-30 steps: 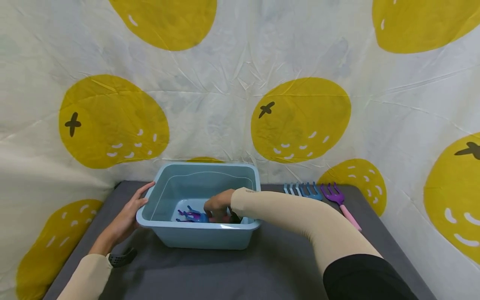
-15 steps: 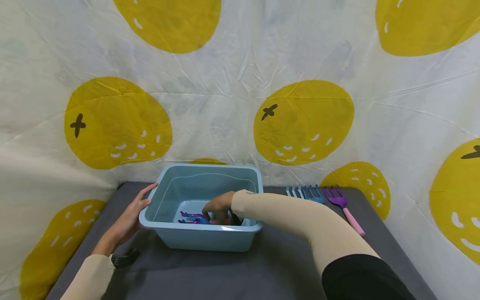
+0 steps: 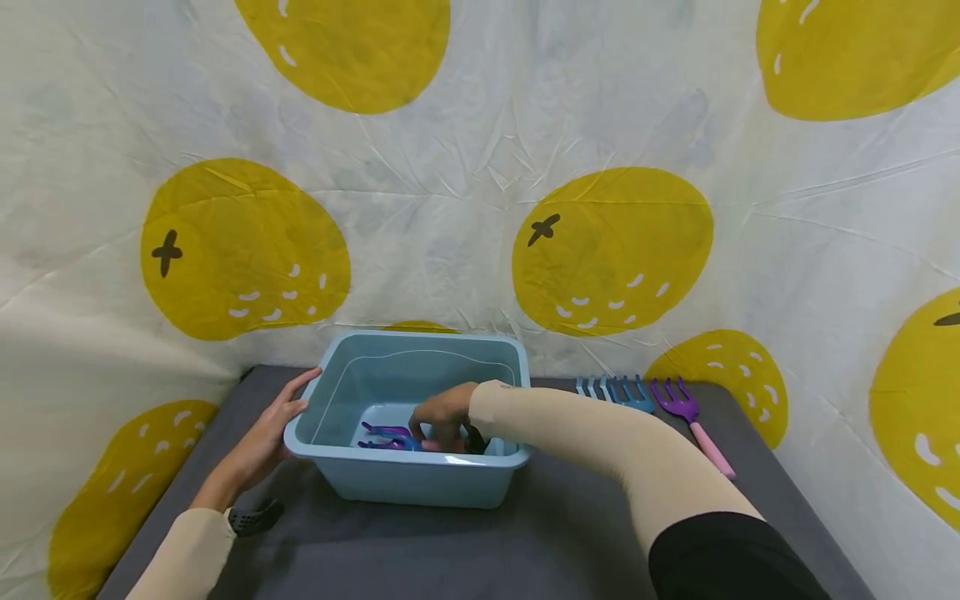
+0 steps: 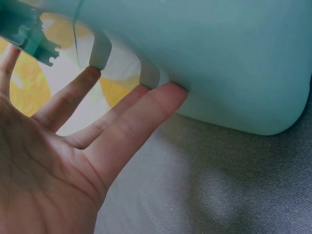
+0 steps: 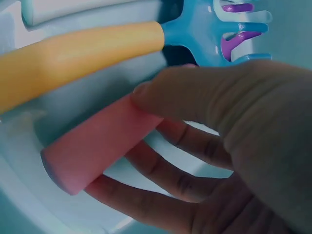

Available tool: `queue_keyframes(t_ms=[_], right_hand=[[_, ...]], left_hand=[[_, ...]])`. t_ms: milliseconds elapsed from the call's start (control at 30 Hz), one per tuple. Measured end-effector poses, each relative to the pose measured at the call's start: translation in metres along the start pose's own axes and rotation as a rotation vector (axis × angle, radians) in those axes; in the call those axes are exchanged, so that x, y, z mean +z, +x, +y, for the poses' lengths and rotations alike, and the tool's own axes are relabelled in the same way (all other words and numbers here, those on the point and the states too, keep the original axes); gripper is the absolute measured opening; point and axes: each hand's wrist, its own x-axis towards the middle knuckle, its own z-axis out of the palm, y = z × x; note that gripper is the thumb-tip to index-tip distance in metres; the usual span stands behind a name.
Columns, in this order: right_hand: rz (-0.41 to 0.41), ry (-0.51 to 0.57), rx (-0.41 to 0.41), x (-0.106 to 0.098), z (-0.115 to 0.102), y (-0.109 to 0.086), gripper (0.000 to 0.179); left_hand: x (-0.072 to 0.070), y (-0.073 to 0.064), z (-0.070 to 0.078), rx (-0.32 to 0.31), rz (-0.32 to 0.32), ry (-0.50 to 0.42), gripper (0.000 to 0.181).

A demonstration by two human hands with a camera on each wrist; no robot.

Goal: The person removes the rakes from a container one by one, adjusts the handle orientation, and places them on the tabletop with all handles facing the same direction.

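In the head view, a light blue plastic basin [image 3: 405,479] stands on the grey table. My left hand [image 3: 262,437] is at its left side; in the left wrist view, the spread, fairly straight fingers touch the outer wall. My right hand [image 3: 442,414] reaches inside. In the right wrist view, its thumb and fingers grip the pink handle [image 5: 97,144] of a hand fork, whose head is mostly hidden by the hand. Beside it lies a blue hand fork [image 5: 202,29] with a yellow handle [image 5: 83,53]. Purple tines [image 5: 239,44] show beyond the blue ones.
A pale handle [image 5: 73,9] also lies in the basin. At the table's back right are a light blue fork [image 3: 592,387], a blue fork [image 3: 632,393] and a purple fork [image 3: 678,404] with a pink handle. A fruit-patterned cloth [image 3: 442,242] hangs behind.
The blue tines in the basin have shifted, and more purple shows around them. My right hand stays low in the basin, my left hand at its side. The head view has moved slightly.
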Motion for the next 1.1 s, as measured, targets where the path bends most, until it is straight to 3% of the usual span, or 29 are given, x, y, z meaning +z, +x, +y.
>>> queue_keyframes(t_ms=[467,567,767,1100], right_hand=[[0.122,-0.038,-0.001,-0.015,0.002,-0.016,0.023],[0.16,-0.092,-0.027,-0.02,0.0,-0.023,0.017],[0.251,-0.168,-0.04,-0.025,-0.003,-0.038,0.024],[0.361,-0.25,-0.078,-0.032,-0.004,-0.047,0.019]], left_hand=[[0.001,-0.001,0.001,-0.022,0.026,0.014,0.06],[0.001,-0.001,0.002,-0.02,0.026,0.016,0.06],[0.0,0.001,0.001,-0.02,0.024,0.008,0.058],[0.001,-0.001,0.003,-0.016,0.008,0.006,0.059]])
